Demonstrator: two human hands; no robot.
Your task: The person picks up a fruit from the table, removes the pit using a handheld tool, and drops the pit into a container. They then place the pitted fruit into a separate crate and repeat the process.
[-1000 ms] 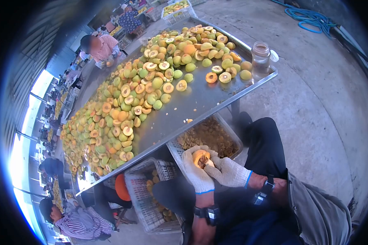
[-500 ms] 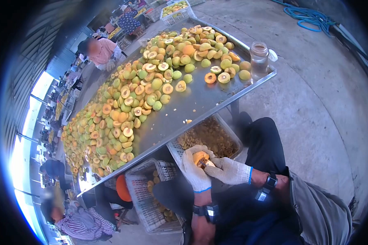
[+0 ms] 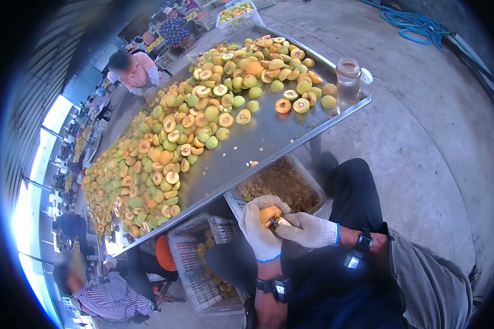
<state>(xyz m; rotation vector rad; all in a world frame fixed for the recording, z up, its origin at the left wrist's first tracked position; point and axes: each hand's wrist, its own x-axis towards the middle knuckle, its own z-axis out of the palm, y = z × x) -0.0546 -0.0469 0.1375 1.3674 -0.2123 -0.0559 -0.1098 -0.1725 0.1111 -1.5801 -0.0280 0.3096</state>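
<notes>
My left hand (image 3: 260,227), in a white knitted glove, is wrapped round an orange fruit half (image 3: 269,214). My right hand (image 3: 311,229), gloved too, is closed close beside it, its fingertips meeting the fruit around a small tool (image 3: 280,221) that is mostly hidden. Both hands are over the near end of a white crate (image 3: 234,202) with brown pits and scraps (image 3: 282,183) in it. Beyond them a metal table (image 3: 241,151) bears a large heap of halved green and orange fruit (image 3: 170,134).
A jar (image 3: 348,79) stands at the table's right corner. Left of my knees is a white crate (image 3: 195,285) with fruit halves. A person in pink (image 3: 140,71) is across the table; another in stripes (image 3: 115,301) sits at lower left. A blue hose (image 3: 414,24) lies on the floor.
Both hands stay together at the fruit, with a slight shift of the fingers and the left wrist. The person in pink reaches nearer the heap; the striped person's arm has moved.
</notes>
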